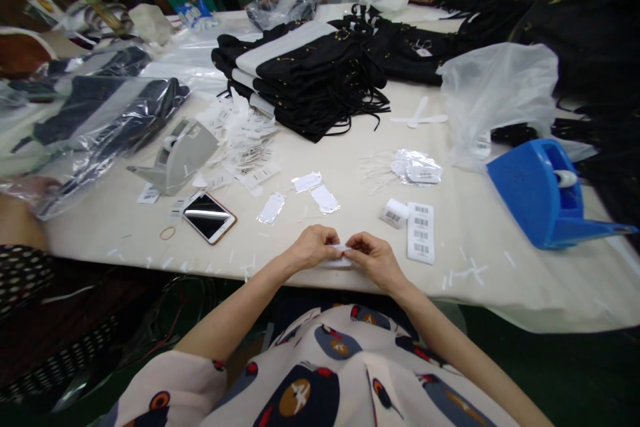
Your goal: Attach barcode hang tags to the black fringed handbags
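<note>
Near the table's front edge, my left hand (315, 247) and my right hand (374, 259) meet with fingertips pinched on a small white tag (336, 260). Its printing, if any, is hidden. Just beyond them lie three white hang tags (306, 181) in clear sleeves. To the right of my right hand are a small roll of barcode stickers (395, 212) and a strip of barcode stickers (421, 233). Farther back sits a bunch of strung hang tags (419, 167).
Folded black garments (310, 73) are stacked at the back. A blue tape dispenser (537, 197) stands at right, a grey dispenser (180, 153) at left beside a heap of white labels (243, 137) and a phone (209, 217). Bagged garments (115, 113) lie left. Other people work around the table.
</note>
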A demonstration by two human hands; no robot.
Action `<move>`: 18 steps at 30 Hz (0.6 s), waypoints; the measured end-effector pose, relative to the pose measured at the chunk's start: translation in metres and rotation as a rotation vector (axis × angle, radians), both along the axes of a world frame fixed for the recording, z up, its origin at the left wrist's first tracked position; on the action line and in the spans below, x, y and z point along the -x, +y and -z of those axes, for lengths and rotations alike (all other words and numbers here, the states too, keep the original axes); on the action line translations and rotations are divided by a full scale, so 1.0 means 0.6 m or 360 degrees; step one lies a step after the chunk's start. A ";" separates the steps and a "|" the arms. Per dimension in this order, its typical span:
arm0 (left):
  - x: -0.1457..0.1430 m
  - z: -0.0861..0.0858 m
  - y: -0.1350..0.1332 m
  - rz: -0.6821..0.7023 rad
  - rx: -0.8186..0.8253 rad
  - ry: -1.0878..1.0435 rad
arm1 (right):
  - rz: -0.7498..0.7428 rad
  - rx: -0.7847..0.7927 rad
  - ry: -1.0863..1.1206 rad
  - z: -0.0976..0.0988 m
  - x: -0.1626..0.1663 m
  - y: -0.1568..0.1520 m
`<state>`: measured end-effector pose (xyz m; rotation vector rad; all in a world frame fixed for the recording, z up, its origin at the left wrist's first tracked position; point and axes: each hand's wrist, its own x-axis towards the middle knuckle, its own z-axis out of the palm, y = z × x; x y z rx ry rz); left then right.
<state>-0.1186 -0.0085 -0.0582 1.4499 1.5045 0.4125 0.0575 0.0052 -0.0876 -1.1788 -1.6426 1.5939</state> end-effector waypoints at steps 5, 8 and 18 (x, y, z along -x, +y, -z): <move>-0.014 0.000 0.005 -0.0159 0.0121 -0.0188 | 0.0198 -0.0136 -0.0084 -0.008 -0.016 -0.010; -0.023 0.005 0.007 -0.0299 0.0179 -0.0383 | 0.0160 -0.0069 -0.0088 -0.009 -0.023 -0.017; -0.061 -0.006 0.013 -0.0360 0.0190 -0.0677 | 0.0088 0.0176 0.0093 -0.024 -0.036 -0.018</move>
